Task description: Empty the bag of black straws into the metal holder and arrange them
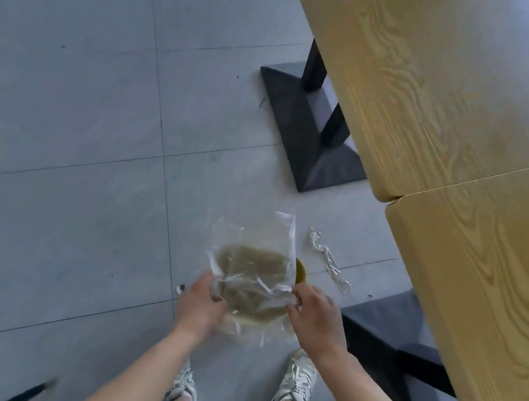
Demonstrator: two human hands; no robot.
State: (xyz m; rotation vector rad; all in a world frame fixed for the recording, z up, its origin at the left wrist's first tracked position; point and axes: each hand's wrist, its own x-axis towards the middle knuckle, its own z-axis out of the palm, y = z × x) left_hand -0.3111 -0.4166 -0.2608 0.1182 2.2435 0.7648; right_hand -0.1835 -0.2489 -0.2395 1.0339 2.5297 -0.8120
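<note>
A clear plastic bag (249, 274) is held low over the tiled floor (71, 121), pinched at its near edge by the left hand (201, 304) and the right hand (316, 316), both closed on the film. The bag is best kept taut and carried level. No black straws or metal holder are seen; the olive shape behind the film cannot be identified

Both hands (256, 306) grip a clear plastic bag (252, 267) above grey floor tiles (81, 102).
</note>
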